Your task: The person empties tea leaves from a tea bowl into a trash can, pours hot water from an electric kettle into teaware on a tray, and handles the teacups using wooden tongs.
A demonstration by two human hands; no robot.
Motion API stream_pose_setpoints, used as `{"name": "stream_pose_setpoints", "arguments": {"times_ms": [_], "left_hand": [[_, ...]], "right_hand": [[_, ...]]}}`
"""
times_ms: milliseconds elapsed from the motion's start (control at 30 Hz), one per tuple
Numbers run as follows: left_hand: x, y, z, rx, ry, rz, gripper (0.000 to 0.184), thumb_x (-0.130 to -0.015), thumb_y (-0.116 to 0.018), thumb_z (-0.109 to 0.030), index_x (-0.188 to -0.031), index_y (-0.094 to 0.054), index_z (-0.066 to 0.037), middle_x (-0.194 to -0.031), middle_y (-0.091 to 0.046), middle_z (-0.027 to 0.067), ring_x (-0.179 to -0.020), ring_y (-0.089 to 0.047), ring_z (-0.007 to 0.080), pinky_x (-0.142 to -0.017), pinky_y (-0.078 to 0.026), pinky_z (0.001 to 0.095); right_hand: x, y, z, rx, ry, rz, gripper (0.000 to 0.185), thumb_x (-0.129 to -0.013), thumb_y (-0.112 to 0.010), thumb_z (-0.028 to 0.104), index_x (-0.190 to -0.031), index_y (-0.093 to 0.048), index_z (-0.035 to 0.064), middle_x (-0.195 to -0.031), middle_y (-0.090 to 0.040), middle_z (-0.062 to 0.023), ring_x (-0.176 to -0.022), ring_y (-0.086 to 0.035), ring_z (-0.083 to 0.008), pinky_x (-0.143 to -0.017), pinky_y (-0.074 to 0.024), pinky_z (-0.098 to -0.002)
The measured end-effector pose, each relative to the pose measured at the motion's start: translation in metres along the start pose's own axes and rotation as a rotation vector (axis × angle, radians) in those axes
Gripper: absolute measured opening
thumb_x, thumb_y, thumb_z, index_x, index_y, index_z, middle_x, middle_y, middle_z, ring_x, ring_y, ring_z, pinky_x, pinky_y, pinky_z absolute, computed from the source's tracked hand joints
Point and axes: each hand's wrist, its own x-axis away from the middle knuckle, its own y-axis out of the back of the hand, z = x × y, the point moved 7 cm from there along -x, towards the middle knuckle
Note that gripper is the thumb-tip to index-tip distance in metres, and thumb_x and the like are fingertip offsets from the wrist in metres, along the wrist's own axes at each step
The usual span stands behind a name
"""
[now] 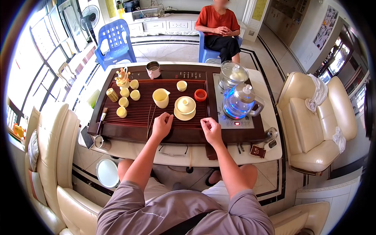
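My left hand (162, 125) is curled into a loose fist at the front of the dark slatted tea tray (188, 136), with wooden tongs (150, 121) just left of it. My right hand (212, 129) is closed the same way near the tray's front right, and nothing shows in either hand. Between and beyond them stands a lidded gaiwan (185, 107) on its saucer. A cream pitcher (160, 98) is behind my left hand. Further back are a single cream cup (181, 85) and a red cup (200, 95).
Several small cups (124, 92) stand on the tray's left. At right, a lit glass kettle (237, 102) and a glass pot (234, 73) sit on an electric base. Eyeglasses (172, 154) lie at the table's front edge. A seated person (217, 27) faces me across the table.
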Motion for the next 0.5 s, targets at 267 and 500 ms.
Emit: {"name": "stream_pose_setpoints", "arguments": {"times_ms": [267,500], "left_hand": [[0.0000,-0.0002,0.0013,-0.002,0.006,-0.002,0.026,-0.094,-0.065,-0.020,-0.079,-0.062,0.001,-0.059,-0.060,0.0118,-0.050,-0.055,0.0236,-0.051,-0.043,0.0352],[-0.0019,0.0000,-0.0003,-0.016,-0.008,-0.002,0.025,-0.093,-0.065,-0.020,-0.079,-0.062,0.001,-0.059,-0.059,0.0124,-0.050,-0.055,0.0249,-0.050,-0.043,0.0360]], "right_hand": [[-0.0002,0.0001,0.0002,0.001,-0.014,0.003,0.013,-0.092,-0.068,0.015,-0.091,-0.068,0.0021,-0.058,-0.056,-0.0010,-0.051,-0.049,-0.0063,-0.049,-0.0389,-0.0254],[-0.0012,-0.0003,-0.0032,-0.011,-0.014,0.001,0.013,-0.092,-0.068,0.015,-0.090,-0.068,0.0019,-0.058,-0.056,-0.0012,-0.051,-0.049,-0.0066,-0.049,-0.0390,-0.0254]]}}
